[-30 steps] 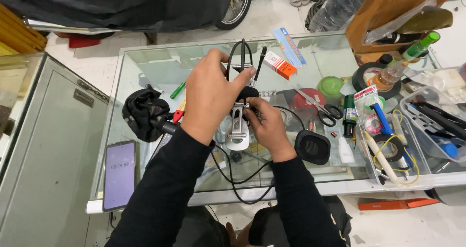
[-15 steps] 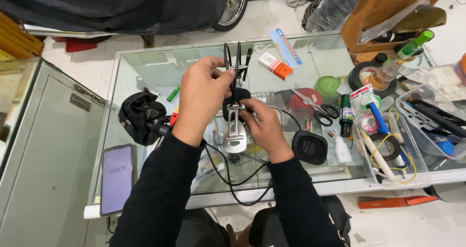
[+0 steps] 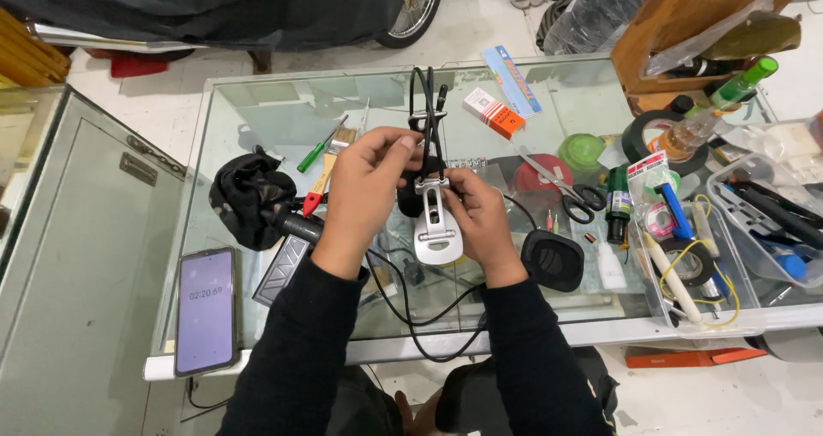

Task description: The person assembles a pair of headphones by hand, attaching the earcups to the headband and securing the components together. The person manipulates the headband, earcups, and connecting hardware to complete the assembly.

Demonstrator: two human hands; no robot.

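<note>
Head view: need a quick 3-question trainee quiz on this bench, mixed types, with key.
1. True or false: the left hand and right hand both grip the silver headset part.
2. Which lies left of the hands: A scissors, B phone, C orange box?
3. Fill in: the loose ear cushion is coloured ____.

Key: 1 true. 2 B, the phone; the scissors and orange box lie to the right. 3 black.

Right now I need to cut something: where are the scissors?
In the head view, the scissors lie on the glass table, beyond the right hand, between a red disc and a green-capped bottle.
</note>
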